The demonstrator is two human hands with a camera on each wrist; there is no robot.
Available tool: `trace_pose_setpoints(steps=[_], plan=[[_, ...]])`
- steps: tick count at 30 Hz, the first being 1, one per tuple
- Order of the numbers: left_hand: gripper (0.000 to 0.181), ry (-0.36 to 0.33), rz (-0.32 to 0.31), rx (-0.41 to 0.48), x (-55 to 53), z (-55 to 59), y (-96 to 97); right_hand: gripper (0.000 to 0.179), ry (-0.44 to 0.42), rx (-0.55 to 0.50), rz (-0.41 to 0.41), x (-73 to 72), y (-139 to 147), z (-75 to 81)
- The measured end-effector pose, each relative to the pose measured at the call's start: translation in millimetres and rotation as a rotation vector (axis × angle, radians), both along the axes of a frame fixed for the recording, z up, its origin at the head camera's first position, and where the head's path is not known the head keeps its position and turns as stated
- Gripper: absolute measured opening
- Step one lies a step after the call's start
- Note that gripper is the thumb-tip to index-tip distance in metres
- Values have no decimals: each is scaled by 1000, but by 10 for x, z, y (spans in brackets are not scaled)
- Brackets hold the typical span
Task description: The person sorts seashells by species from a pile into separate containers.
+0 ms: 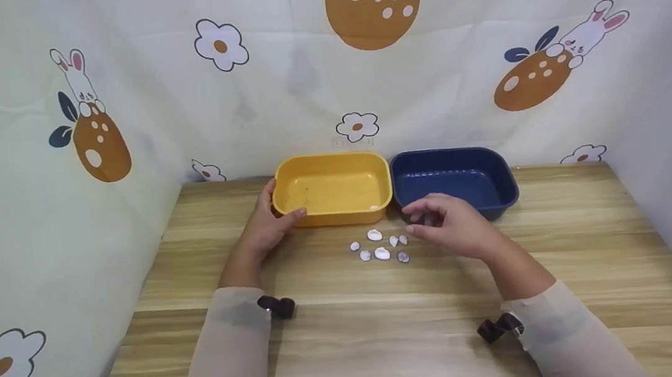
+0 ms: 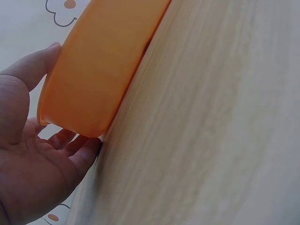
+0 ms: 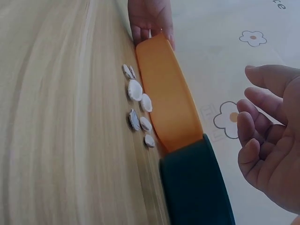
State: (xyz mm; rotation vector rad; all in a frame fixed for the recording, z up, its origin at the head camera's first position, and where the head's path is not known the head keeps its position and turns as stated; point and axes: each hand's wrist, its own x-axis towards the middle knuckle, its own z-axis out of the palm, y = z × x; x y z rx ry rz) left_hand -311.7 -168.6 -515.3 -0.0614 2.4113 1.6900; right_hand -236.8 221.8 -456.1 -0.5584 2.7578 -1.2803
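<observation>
One end of the yellow tub (image 1: 339, 218) is gripped by the left hand (image 1: 266, 226). The right hand (image 1: 453, 226) is held near the blue tub (image 1: 460, 181), fingers loosely bent and empty. Shells (image 1: 382, 253) are spread on the table (image 1: 376, 334) before the yellow tub.

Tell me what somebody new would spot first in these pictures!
Probably the bright yellow tub at the back of the table, with the left hand holding its left end. Next might be the dark blue tub right beside it. Then maybe the little pale shells lying in front, near the right hand.
</observation>
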Motion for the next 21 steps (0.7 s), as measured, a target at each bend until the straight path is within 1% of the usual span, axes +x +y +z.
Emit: trace_pose_setpoints(steps=[7, 13, 18, 21], plan=[[115, -6, 11, 2, -4, 12, 8, 32, -13, -2, 27, 5, 20, -58], [118, -6, 9, 13, -8, 16, 7, 32, -50, 27, 51, -11, 8, -104], [118, 0, 4, 8, 6, 23, 3, 34, -110, 51, 103, -13, -16, -175], [115, 24, -7, 8, 17, 23, 6, 34, -114, 68, 136, -20, -25, -237]])
